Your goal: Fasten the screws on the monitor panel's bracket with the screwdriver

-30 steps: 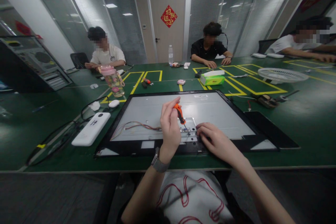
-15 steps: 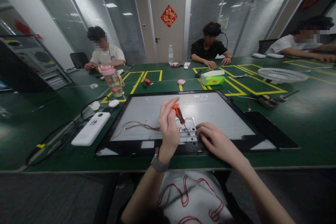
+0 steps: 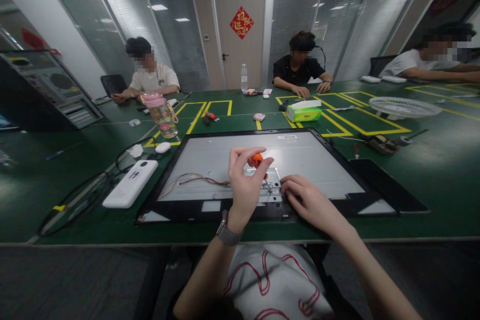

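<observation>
Left hand [image 3: 244, 185] closed around an orange-handled screwdriver [image 3: 257, 160] over a flat panel [image 3: 195, 160]

The screwdriver stood tilted above a small metal plate [image 3: 276, 199] near the panel's close edge, its handle between the thumb and fingers of the left hand, its shaft pointing down at the plate; whether the tip touched could not be told. The right hand [image 3: 310, 204] lay low at the plate's right side with its fingers bent, and whether they gripped anything could not be told. Thin wires [image 3: 202, 178] ran across the panel to the left of the hands. The panel lay flat on the green surface [image 3: 285, 234], between a white oblong device [image 3: 130, 185] on the left and a black slab [image 3: 390, 185] on the right
</observation>
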### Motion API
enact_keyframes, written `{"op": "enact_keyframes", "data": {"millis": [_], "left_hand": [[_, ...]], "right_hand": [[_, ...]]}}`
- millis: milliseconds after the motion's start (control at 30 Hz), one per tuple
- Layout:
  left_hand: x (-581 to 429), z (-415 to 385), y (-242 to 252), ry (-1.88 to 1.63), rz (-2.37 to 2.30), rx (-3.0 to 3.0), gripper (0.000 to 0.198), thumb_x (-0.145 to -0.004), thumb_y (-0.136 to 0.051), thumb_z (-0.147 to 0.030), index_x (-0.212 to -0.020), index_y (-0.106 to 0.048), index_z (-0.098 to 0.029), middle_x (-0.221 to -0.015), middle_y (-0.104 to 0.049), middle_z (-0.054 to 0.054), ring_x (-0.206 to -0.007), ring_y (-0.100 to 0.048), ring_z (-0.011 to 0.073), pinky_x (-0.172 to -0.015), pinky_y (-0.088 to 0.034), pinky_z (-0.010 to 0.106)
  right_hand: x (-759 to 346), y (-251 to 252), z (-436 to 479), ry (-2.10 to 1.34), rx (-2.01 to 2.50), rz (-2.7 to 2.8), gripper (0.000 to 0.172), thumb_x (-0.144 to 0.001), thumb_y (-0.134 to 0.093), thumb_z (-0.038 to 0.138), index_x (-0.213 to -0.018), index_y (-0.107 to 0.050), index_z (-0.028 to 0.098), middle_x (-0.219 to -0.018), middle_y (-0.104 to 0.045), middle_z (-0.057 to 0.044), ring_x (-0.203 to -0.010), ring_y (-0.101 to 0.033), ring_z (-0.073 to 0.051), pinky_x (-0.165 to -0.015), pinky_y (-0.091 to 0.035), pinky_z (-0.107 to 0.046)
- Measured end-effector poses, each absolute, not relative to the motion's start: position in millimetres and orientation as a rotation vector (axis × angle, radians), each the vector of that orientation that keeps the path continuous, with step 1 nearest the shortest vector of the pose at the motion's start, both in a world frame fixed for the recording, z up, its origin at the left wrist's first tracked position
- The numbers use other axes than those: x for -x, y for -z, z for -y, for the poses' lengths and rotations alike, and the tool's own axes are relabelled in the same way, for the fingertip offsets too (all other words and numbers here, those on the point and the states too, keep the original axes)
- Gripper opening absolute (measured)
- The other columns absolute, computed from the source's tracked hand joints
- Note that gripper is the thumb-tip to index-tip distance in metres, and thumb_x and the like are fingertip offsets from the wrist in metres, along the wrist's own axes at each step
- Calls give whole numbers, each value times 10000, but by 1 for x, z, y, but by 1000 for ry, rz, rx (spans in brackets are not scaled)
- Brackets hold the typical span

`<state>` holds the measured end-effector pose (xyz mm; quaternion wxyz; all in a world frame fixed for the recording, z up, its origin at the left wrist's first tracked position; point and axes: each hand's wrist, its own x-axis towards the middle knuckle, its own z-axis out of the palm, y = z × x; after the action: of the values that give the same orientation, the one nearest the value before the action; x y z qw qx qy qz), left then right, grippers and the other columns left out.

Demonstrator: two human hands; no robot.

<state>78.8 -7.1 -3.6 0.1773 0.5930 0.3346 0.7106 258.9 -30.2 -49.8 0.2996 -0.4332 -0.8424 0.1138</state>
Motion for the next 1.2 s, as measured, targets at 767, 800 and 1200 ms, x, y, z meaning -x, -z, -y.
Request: {"op": "enact_keyframes", "data": {"millis": [767,800,1200], "left_hand": [[-79,8,3,-2053,-964,-1659,136,-850,-721,-319,-930,-760,-217,-864,-511,16,-794,-554,130,-767,-475,253],[-79,8,3,-2052,-953,-1652,123,-856,-715,-308,-920,-755,-211,-856,-515,15,-777,-555,126,-746,-475,247],[-78,9,2,-1908,-968,-1584,268,-1001,-460,-319,-1046,-695,-200,-942,-640,55,-884,-608,160,-801,-485,268]], "right_hand": [[-258,47,31,-296,1147,2226,231,-857,-443,40,-879,-582,223,-990,-643,-81,-946,-611,-255,-851,-517,-428],[-258,47,31,-294,1147,2224,231,-855,-443,39,-879,-581,223,-990,-643,-80,-945,-611,-254,-849,-516,-426],[-258,46,31,-308,1150,2233,240,-871,-433,33,-882,-577,224,-987,-636,-79,-942,-602,-251,-847,-515,-434]]}}
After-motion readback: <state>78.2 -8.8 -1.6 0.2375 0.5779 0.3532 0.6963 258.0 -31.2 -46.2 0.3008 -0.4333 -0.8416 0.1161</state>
